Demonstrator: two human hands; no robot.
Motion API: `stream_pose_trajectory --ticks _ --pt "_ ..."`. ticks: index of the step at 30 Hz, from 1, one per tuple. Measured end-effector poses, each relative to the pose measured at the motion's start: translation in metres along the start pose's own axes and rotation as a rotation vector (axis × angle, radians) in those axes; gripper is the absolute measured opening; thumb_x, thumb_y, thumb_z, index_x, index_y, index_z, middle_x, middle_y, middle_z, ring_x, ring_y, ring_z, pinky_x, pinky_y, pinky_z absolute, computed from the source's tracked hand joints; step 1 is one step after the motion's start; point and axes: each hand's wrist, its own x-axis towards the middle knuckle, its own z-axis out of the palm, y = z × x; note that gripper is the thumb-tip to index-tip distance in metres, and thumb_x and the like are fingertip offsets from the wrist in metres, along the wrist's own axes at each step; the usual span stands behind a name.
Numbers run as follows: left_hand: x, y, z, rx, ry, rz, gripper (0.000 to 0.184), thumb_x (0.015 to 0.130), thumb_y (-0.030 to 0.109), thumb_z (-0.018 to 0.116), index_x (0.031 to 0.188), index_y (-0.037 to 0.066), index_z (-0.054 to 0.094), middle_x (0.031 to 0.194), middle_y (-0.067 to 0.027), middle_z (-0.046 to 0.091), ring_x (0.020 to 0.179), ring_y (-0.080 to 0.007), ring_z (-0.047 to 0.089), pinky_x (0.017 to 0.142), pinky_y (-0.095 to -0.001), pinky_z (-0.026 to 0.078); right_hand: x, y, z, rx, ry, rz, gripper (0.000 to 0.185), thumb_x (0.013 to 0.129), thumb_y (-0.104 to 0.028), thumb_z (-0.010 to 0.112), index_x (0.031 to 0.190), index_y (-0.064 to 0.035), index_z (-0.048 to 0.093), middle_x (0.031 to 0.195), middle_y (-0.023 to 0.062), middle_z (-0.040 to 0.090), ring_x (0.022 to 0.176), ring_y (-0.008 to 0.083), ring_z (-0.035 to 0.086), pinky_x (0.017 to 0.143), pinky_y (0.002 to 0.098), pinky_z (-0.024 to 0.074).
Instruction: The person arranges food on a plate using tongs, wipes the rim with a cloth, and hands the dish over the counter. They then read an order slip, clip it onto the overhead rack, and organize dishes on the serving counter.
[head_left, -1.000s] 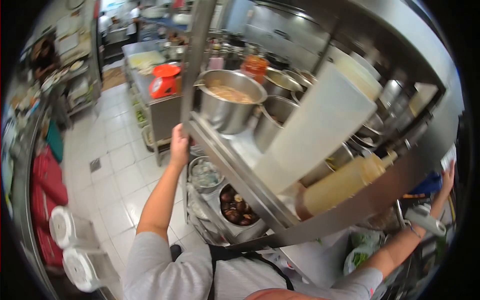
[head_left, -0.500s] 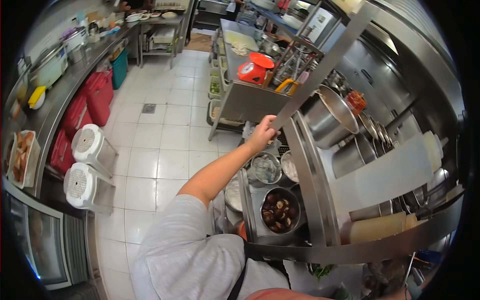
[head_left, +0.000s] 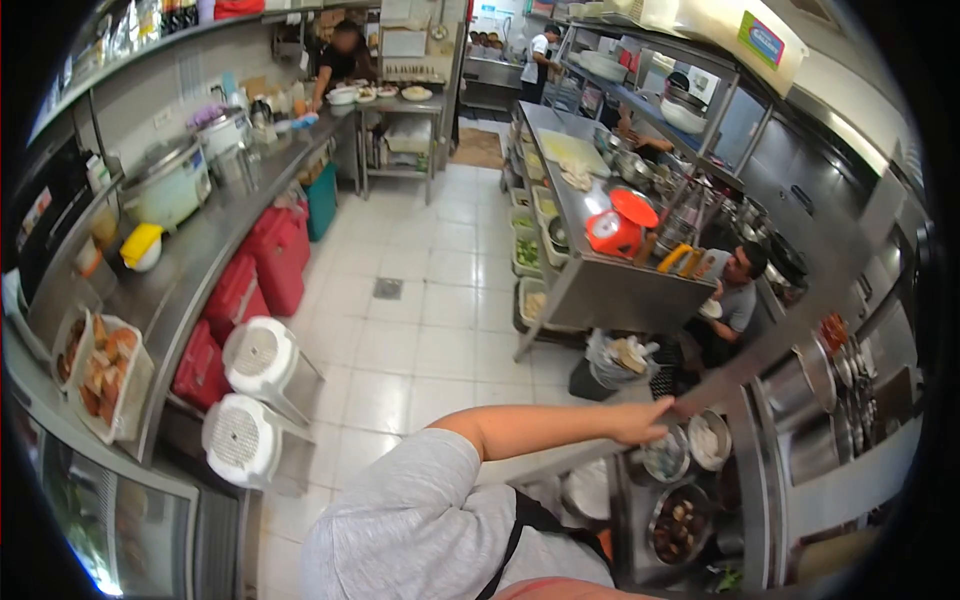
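Note:
My left arm reaches across to the right. My left hand point(head_left: 642, 422) is at the lower end of a slanting metal shelf post point(head_left: 770, 325), with its fingers against it; they are slightly blurred. Below the hand, in the metal counter, sit a pot of greyish-white pieces point(head_left: 665, 456), a bowl of white food point(head_left: 710, 440) and a dark pot of brown mushroom-like pieces point(head_left: 680, 524). A container of white stuff point(head_left: 588, 490) stands left of them, partly behind my arm. My right hand is out of view.
A person point(head_left: 735, 290) crouches beside the steel counter point(head_left: 630, 285), which carries a red scale point(head_left: 618, 225). A bin point(head_left: 600, 375) stands at its end. White stools point(head_left: 245, 440) and red bins point(head_left: 275, 260) line the left. Other people point(head_left: 345, 60) stand at the back.
My view has swung up and left, so the room sits lower and further right. The crouching person and the bin have come into sight. My left hand stays at the post.

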Motion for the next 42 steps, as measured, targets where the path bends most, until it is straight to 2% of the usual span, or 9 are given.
stream_pose_trajectory --ticks 4,9,11,12,17,25,30,34,42 --pt "-0.062 -0.045 -0.051 0.266 -0.716 -0.018 0.060 0.080 0.043 0.043 0.123 0.003 0.031 0.116 -0.0215 0.043 0.107 -0.0343 0.041 0.090 -0.0377 0.031 0.038 -0.020 0.089 0.423 -0.266 -0.173 0.028 0.066 -0.019 0.062 0.089 -0.0053 0.058 0.093 0.0090 0.057 0.074 0.0299 0.053 0.066 0.0416 0.0424" --pt "-0.134 -0.095 -0.147 0.191 -0.531 -0.314 0.058 0.080 0.040 0.045 0.123 0.004 0.031 0.116 -0.0201 0.044 0.106 -0.0331 0.043 0.089 -0.0375 0.033 0.067 0.007 0.146 1.180 -0.556 -0.354 0.027 0.066 -0.025 0.065 0.084 -0.0061 0.061 0.092 0.0078 0.058 0.074 0.0313 0.054 0.067 0.0434 0.0422" --pt "-0.156 -0.109 -0.189 0.141 -0.413 -0.408 0.057 0.080 0.037 0.045 0.123 0.003 0.031 0.116 -0.0196 0.044 0.105 -0.0315 0.044 0.088 -0.0365 0.034 0.035 0.089 0.260 1.655 -1.173 -0.129 0.017 0.066 -0.012 0.060 0.072 0.0025 0.054 0.060 0.0121 0.055 0.055 0.0204 0.055 0.046 0.0302 0.0433" --pt "-0.167 -0.119 -0.208 0.094 -0.354 -0.444 0.056 0.080 0.036 0.046 0.123 0.003 0.031 0.116 -0.0193 0.044 0.105 -0.0303 0.045 0.088 -0.0357 0.035 0.073 0.034 0.293 1.571 -0.411 0.154 0.019 0.067 -0.015 0.060 0.069 0.0019 0.053 0.060 0.0117 0.055 0.056 0.0207 0.055 0.047 0.0303 0.0433" --pt "-0.235 -0.228 -0.294 0.088 -0.015 -0.636 0.054 0.079 0.034 0.048 0.121 0.004 0.033 0.107 -0.0193 0.051 0.096 -0.0290 0.051 0.081 -0.0347 0.040 0.142 0.034 0.490 1.334 -1.327 0.514 0.013 0.081 -0.013 0.051 0.085 -0.0018 0.056 0.081 0.0033 0.055 0.075 0.0094 0.049 0.067 0.0238 0.0405" --pt "-0.481 -0.347 -0.343 0.201 0.913 -1.493 0.054 0.075 0.037 0.048 0.114 0.000 0.042 0.114 -0.0217 0.045 0.106 -0.0334 0.043 0.090 -0.0354 0.034 0.258 0.036 0.695 1.441 -1.542 0.062 0.019 0.082 -0.020 0.049 0.092 -0.0038 0.053 0.082 0.0015 0.055 0.077 0.0091 0.049 0.070 0.0237 0.0398" --pt "-0.581 -0.355 -0.228 0.086 0.809 -1.883 0.054 0.077 0.039 0.043 0.109 -0.005 0.046 0.117 -0.0242 0.040 0.107 -0.0366 0.040 0.090 -0.0398 0.032 0.341 0.049 0.797 1.296 -1.887 -0.270 0.019 0.078 -0.017 0.051 0.095 -0.0062 0.051 0.075 0.0006 0.051 0.068 0.0097 0.045 0.063 0.0243 0.0384" --pt "-0.560 -0.372 -0.191 -0.585 0.608 -2.085 0.053 0.077 0.038 0.044 0.110 -0.003 0.044 0.114 -0.0244 0.042 0.105 -0.0369 0.042 0.089 -0.0401 0.033 0.403 0.046 0.861 1.205 -2.016 -0.552 0.027 0.081 -0.015 0.050 0.107 -0.0060 0.045 0.075 -0.0007 0.046 0.067 0.0077 0.042 0.061 0.0227 0.0375" --pt "-0.569 -0.487 -0.336 -0.484 0.677 -1.916 0.047 0.077 0.033 0.045 0.108 -0.002 0.045 0.107 -0.0245 0.047 0.100 -0.0369 0.045 0.086 -0.0398 0.036 0.487 0.064 1.009 1.219 -2.034 -0.206 0.034 0.083 -0.018 0.048 0.114 -0.0073 0.041 0.079 -0.0007 0.043 0.071 0.0085 0.040 0.065 0.0211 0.0353"
